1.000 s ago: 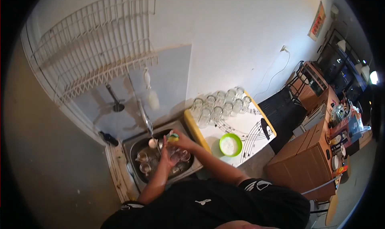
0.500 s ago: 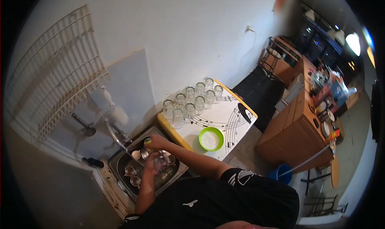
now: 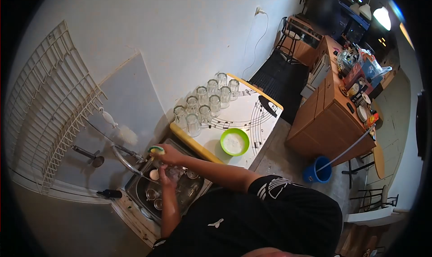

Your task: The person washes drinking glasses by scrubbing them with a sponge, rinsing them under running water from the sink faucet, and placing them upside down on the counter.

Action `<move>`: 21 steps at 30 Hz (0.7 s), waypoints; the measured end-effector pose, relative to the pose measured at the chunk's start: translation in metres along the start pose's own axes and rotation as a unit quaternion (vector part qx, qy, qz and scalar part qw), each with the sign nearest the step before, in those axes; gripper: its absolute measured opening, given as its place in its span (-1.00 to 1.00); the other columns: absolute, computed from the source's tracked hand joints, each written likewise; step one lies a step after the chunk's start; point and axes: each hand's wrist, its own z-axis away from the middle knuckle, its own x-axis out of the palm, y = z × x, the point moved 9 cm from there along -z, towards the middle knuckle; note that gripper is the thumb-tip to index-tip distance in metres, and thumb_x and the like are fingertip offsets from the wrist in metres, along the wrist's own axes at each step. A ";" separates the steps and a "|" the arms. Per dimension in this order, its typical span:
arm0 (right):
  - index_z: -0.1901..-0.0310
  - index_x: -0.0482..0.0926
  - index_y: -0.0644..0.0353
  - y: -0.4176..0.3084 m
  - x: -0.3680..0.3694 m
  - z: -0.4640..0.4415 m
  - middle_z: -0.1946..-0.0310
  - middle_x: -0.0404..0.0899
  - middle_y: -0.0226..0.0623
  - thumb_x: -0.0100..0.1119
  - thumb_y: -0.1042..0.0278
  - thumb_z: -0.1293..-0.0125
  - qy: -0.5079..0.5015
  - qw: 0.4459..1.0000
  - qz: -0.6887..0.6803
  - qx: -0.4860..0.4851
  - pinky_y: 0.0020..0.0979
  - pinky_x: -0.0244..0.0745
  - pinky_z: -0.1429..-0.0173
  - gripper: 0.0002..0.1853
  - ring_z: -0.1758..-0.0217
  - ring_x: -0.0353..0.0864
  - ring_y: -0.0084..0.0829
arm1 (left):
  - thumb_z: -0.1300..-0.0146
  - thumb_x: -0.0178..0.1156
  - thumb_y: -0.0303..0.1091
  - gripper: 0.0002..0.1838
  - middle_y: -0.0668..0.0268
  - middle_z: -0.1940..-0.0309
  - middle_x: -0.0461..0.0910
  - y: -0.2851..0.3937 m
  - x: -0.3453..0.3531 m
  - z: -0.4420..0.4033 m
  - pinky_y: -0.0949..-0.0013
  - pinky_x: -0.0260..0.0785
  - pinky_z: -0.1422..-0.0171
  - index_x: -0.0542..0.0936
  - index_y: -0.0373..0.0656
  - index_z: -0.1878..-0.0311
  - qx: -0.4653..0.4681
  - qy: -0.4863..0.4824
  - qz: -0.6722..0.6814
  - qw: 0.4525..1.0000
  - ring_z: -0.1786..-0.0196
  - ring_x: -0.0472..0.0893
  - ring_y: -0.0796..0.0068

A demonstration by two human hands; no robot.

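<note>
Over the sink (image 3: 135, 195) at left, a yellow-green sponge (image 3: 156, 150) is gripped in the closed right hand (image 3: 169, 154); a clear glass (image 3: 174, 171) is held in the curled left hand (image 3: 167, 180), nearer.

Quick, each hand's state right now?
Left hand: appears closed around a clear glass, though its finger grip is hard to make out.
Right hand: closed, holding a yellow-and-green sponge.

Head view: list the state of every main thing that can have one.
Sponge: gripped in right hand
Glass: held in left hand
Standing glasses: ranged in rows
Green bowl: upright, whitish contents
Faucet: flow unclear
Blue bucket: upright, pole inside
Front pendant lamp: lit
Wall plug: plugged in
</note>
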 end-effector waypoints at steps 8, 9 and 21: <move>-0.09 0.53 0.20 -0.025 0.000 0.049 -0.14 0.50 -0.02 0.14 0.46 -0.10 -0.077 0.978 0.130 -0.147 -0.19 0.27 -0.36 -0.56 -0.29 0.42 -0.07 | -0.21 0.13 0.07 -0.50 0.33 0.01 0.57 -0.004 0.035 0.015 0.20 0.42 -0.17 0.52 -0.05 -0.09 0.017 0.019 0.074 0.997 -0.09 0.54 0.35; -0.09 0.53 0.21 -0.035 0.005 0.059 -0.16 0.48 -0.02 0.11 0.49 -0.10 -0.118 0.958 0.169 -0.200 -0.17 0.23 -0.40 -0.56 -0.32 0.39 -0.04 | -0.23 0.10 0.06 -0.50 0.31 -0.04 0.55 0.003 0.035 0.014 0.19 0.40 -0.20 0.50 -0.04 -0.13 0.012 0.011 0.102 0.995 -0.12 0.53 0.32; -0.15 0.43 0.21 0.000 -0.004 0.036 -0.09 0.45 0.01 0.07 0.08 -0.30 -0.073 0.978 0.172 -0.092 -0.12 0.24 -0.32 -0.52 -0.22 0.37 0.01 | -0.26 0.00 0.33 -0.34 0.32 -0.14 0.47 -0.004 0.045 0.020 0.09 0.40 -0.21 0.43 0.05 -0.22 -0.077 0.076 0.073 0.991 -0.19 0.49 0.31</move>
